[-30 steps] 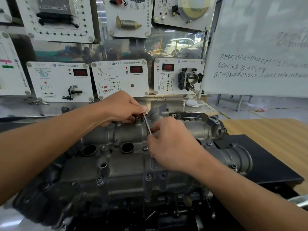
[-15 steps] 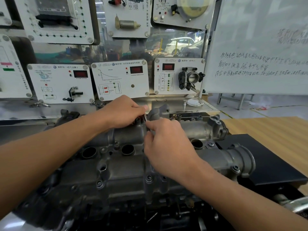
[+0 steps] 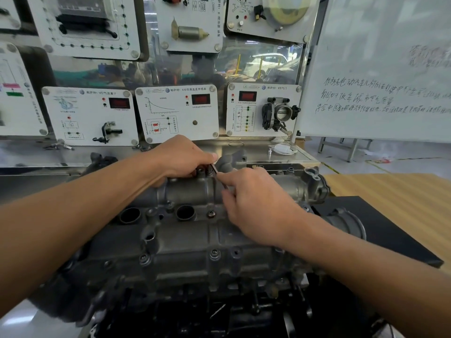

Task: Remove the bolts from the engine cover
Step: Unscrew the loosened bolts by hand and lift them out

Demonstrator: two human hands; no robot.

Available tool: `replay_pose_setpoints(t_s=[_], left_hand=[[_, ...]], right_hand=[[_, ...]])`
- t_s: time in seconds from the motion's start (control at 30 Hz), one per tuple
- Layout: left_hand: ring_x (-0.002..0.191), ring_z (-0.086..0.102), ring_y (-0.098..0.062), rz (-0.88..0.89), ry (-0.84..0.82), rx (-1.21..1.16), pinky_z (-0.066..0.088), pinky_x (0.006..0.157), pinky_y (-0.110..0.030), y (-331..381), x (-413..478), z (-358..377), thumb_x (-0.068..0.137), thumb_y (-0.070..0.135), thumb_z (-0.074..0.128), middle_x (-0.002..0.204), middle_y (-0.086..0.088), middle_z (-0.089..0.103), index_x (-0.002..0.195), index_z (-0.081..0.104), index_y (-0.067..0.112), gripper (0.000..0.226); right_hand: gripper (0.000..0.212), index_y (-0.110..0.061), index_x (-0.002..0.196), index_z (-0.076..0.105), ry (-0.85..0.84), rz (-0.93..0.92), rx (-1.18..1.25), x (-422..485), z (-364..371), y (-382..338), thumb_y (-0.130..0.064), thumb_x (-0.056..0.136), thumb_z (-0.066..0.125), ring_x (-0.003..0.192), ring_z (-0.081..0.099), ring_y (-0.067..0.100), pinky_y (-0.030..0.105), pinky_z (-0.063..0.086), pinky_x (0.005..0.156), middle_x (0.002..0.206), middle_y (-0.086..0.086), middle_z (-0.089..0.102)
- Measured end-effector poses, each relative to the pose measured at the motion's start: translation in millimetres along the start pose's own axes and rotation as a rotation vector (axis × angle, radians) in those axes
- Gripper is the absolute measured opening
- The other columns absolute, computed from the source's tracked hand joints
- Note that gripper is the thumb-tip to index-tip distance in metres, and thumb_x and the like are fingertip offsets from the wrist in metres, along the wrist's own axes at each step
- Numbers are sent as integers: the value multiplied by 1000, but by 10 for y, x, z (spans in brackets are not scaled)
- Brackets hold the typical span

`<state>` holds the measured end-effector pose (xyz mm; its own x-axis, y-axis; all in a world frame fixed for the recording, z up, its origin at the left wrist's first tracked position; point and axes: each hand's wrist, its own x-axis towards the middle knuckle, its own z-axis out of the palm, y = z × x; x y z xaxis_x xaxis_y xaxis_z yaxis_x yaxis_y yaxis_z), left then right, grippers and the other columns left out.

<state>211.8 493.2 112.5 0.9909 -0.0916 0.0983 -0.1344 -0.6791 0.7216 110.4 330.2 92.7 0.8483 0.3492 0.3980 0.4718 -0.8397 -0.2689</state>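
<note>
Engine cover [image 3: 185,242] lies lengthwise on top of the dark engine block, with a black mat [image 3: 380,230] showing at its right on the wooden surface [image 3: 395,191]. At the cover's far edge, the left hand [image 3: 180,157] curls its fingers around the upper end of a thin metal key [image 3: 215,168], thumb pressed against it (the bolt head beneath cannot be made out). The right hand [image 3: 258,203] pinches the key's lower shank between thumb and forefinger, its other fingers bent over the cover. Seated bolts [image 3: 214,254] are visible along the near flange and beside the round plug wells [image 3: 185,212]. Instrument panels [image 3: 178,111] and a whiteboard [image 3: 378,69] stand behind.
</note>
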Motion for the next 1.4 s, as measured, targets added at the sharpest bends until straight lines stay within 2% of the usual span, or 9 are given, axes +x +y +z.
replay_pose_setpoints(t_s=[0.2, 0.37, 0.6, 0.67, 0.77, 0.93, 1.0, 1.2, 1.4], left_hand=[[100, 70, -29, 2, 16, 4, 56, 94, -47, 0, -3, 10, 79, 56, 73, 100, -14, 75, 86, 80, 12, 45], [77, 65, -24, 10, 53, -21, 54, 91, -49, -18, -5, 51, 81, 53, 72, 102, -21, 73, 97, 75, 2, 54], [68, 56, -18, 32, 102, -47, 57, 76, -41, -69, 38, 85, 80, 49, 73, 78, -10, 65, 95, 75, 1, 50], [59, 50, -14, 72, 120, -22, 47, 61, -31, -64, 12, 107, 82, 45, 70, 67, -5, 59, 87, 74, 0, 46], [40, 32, -10, 165, 178, 74, 31, 51, -29, -50, -60, 185, 85, 38, 60, 42, 5, 38, 43, 53, 12, 50], [43, 30, -17, 233, 310, 149, 31, 53, -30, -43, -97, 257, 81, 37, 56, 38, 7, 29, 41, 37, 16, 50], [42, 28, -15, 240, 309, 144, 30, 52, -30, -44, -89, 260, 81, 38, 56, 38, 8, 29, 41, 37, 17, 50], [36, 31, -11, 221, 312, 113, 34, 49, -29, -37, -62, 265, 79, 43, 56, 39, 4, 40, 45, 56, 12, 45], [34, 38, -4, 191, 264, 36, 34, 51, -25, -71, -76, 259, 88, 48, 59, 41, 7, 51, 68, 77, 18, 41]], right_hand=[[19, -6, 88, 63, -50, -106, -2, 39, -124, 65, -12, 96, 47, 61, 46, 27, 42, 51, 75, 64, 4, 49], [20, -6, 92, 66, -64, -171, -37, 71, -153, 111, -12, 97, 48, 53, 41, 15, 42, 51, 80, 59, -6, 43], [17, -1, 85, 67, -23, -263, -43, 77, -162, 187, -9, 93, 53, 48, 39, 13, 43, 44, 67, 52, -10, 37], [18, 0, 91, 68, -27, -270, -64, 75, -157, 201, -10, 94, 53, 50, 38, 15, 42, 44, 66, 53, -11, 38], [18, -3, 90, 65, -18, -276, -70, 44, -138, 221, -12, 96, 51, 51, 37, 10, 39, 42, 63, 57, -13, 37], [27, -14, 112, 58, 2, -245, -201, -3, -161, 226, -32, 100, 41, 98, 58, 23, 42, 49, 82, 105, -3, 61], [24, -15, 100, 53, -55, -271, -235, 10, -162, 204, -33, 102, 38, 85, 59, 29, 44, 49, 75, 87, -1, 54], [12, -15, 98, 54, -122, -285, -342, 113, -242, 394, -20, 100, 43, 68, 55, 28, 46, 51, 68, 77, 4, 56], [37, -19, 101, 67, -11, -317, -358, 135, -318, 732, -41, 101, 37, 79, 60, 24, 42, 52, 66, 84, -2, 66]])
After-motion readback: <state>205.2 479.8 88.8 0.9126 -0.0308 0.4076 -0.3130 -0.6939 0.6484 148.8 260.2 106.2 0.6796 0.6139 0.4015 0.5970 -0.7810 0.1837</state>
